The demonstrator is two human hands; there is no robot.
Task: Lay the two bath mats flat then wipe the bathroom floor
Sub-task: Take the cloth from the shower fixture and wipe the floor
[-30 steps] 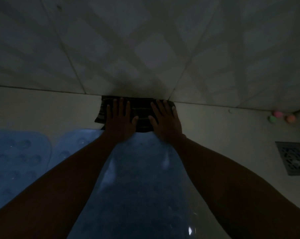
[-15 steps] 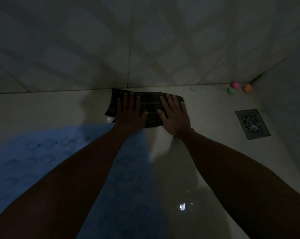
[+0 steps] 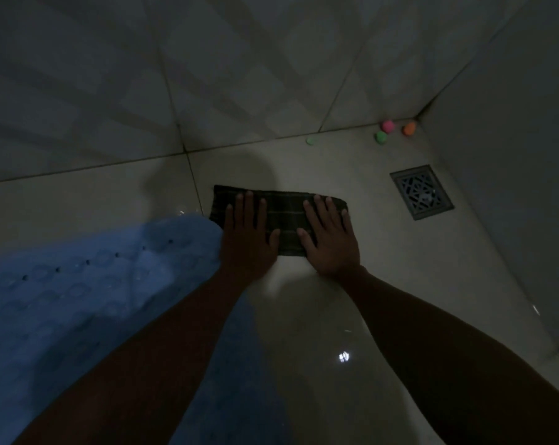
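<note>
A dark striped cloth [image 3: 288, 216] lies folded on the pale tiled bathroom floor [image 3: 384, 271], a short way out from the back wall. My left hand [image 3: 247, 234] presses flat on its left part and my right hand [image 3: 331, 239] on its right part, fingers spread. A blue bath mat [image 3: 79, 284] with small holes lies flat at the left and runs under my left forearm. Its near corner touches the cloth's left end. The light is dim and the floor shines wet near my right arm.
A square metal floor drain [image 3: 421, 191] sits right of the cloth. A pink ball [image 3: 388, 125], an orange ball [image 3: 409, 128] and a green ball [image 3: 381, 137] lie in the far right corner. Tiled walls close the back and the right side [image 3: 512, 155].
Both hands have slid the cloth off the mat's end, to the right and away from the back wall, toward the drain. The view has turned right with them.
</note>
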